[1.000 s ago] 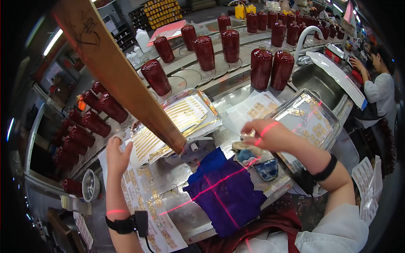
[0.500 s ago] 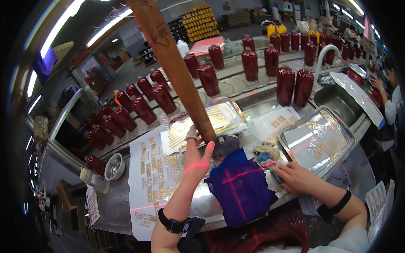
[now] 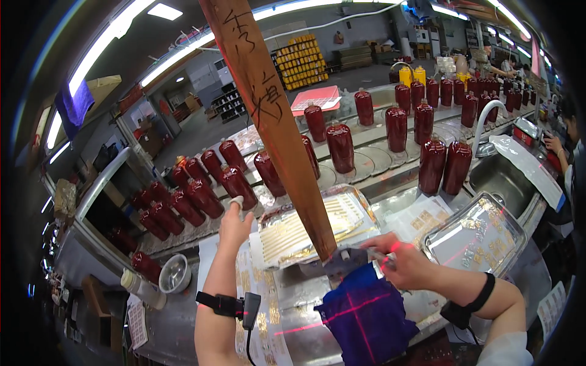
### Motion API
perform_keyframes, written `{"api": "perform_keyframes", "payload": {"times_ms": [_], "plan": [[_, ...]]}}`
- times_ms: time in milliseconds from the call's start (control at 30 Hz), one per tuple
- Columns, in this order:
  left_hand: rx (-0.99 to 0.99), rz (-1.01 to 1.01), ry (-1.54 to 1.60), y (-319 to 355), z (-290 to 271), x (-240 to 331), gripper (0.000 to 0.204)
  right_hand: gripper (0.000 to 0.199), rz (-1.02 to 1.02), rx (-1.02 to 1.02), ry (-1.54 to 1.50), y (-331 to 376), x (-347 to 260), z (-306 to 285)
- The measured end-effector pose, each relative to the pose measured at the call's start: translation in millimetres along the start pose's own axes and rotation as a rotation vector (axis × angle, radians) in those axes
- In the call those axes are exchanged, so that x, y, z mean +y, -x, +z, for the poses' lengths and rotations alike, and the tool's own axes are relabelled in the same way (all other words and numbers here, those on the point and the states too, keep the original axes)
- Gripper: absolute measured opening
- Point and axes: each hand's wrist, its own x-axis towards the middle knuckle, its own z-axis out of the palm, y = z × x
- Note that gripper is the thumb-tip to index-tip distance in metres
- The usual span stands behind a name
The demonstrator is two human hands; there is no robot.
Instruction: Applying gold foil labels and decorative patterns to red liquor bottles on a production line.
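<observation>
Bright lights shine over a silver worktop. The left hand, fingers apart, is near a shiny red bottle behind it. I can't tell if the right hand, by the purple cloth on the worktop, grips anything.

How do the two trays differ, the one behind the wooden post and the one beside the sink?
The tray behind the post holds long gold strips; the tray beside the sink holds small, separate gold pieces. The post partly hides the first tray but not the second. Both have shiny rims.
</observation>
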Motion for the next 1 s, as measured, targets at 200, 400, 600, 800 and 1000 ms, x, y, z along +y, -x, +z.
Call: {"api": "perform_keyframes", "payload": {"times_ms": [200,400,600,800,1000], "plan": [[-0.076,-0.255,-0.146,-79.8,13.7,-9.8,0.059,0.023,-0.530,0.037,0.649,-62.5,13.1,49.4],[-0.036,-0.337,-0.304,-138.2,36.5,-1.8,0.061,0.016,-0.466,-0.034,0.584,-62.9,26.7,59.3],[-0.048,-0.214,-0.344,-161.6,58.3,6.0,0.058,0.024,-0.517,0.117,0.558,-63.3,39.1,65.0],[0.075,-0.232,-0.313,-157.9,47.9,-19.2,0.048,0.011,-0.535,0.131,0.561,-61.9,32.6,62.9],[0.335,-0.072,-0.202,-139.9,6.4,-30.9,0.040,0.011,-0.565,0.137,0.629,-59.8,35.8,64.8]]}}
